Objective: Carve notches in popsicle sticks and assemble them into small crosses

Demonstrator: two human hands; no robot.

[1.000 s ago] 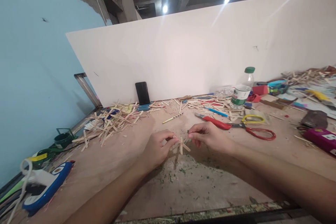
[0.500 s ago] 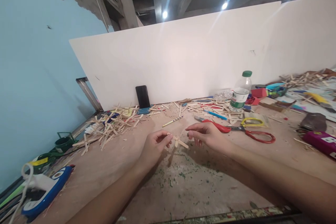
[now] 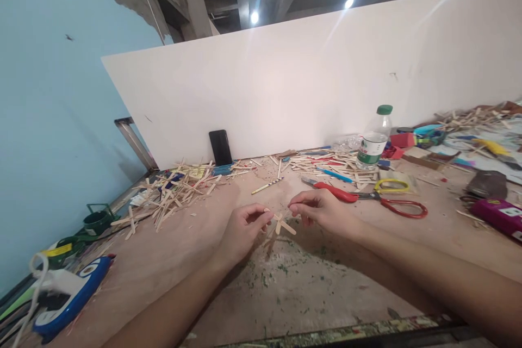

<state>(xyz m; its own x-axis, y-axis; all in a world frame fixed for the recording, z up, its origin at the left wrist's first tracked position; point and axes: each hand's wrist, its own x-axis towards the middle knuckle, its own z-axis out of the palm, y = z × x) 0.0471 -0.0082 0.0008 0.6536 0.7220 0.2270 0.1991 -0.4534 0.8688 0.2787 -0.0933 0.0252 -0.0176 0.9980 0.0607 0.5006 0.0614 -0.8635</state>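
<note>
My left hand (image 3: 244,231) pinches one end of a small cross of wooden craft sticks (image 3: 287,227) between thumb and fingers, holding it just above the table (image 3: 236,304). The sticks cross near their middle, and two of their ends point down toward me. Just right of the cross is my right hand (image 3: 322,213), its thumb and forefinger closed together. Whatever may sit between those fingertips is too small to make out. Green crumbs and shavings lie on the tabletop below both hands.
Behind my right hand lie red-handled pliers (image 3: 336,192), scissors (image 3: 393,204) and a blue pen (image 3: 335,175). A pencil (image 3: 267,185), a phone (image 3: 220,147) and a bottle (image 3: 373,144) stand or lie farther back. Stick piles (image 3: 179,196) spread left; a blue-white device (image 3: 75,299) sits near left.
My left hand and the stick cross have shifted slightly right. My right thumb and forefinger have drawn together. The camera view has moved a little.
</note>
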